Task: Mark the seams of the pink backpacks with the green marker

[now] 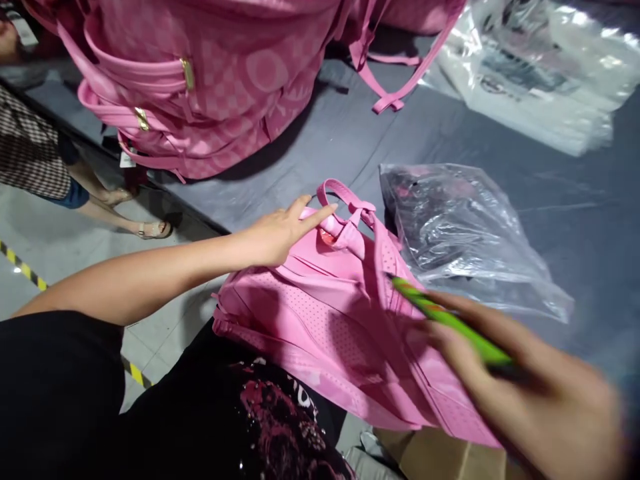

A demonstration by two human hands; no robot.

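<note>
A pink backpack (pixel 320 320) with dotted mesh panels lies tilted against the table edge and my lap. My left hand (pixel 283 233) is at its top edge, thumb stretched toward the carry loop (pixel 340 193) and the other fingers partly hidden behind the fabric. A small red spot shows beneath the thumb. Blurred by motion, my right hand (pixel 540 393) grips a slim green tool (pixel 455 327) with orange marks and a dark narrow tip. That tip is over the backpack's strap; its exact kind I cannot make out.
Larger pink patterned backpacks (pixel 225 87) stand on the grey table (pixel 345 147). Clear plastic bags (pixel 465 227) with dark contents lie to the right and far right. A person's legs (pixel 100 193) show at left, near yellow-black floor tape (pixel 23 267). A cardboard box (pixel 445 453) sits below.
</note>
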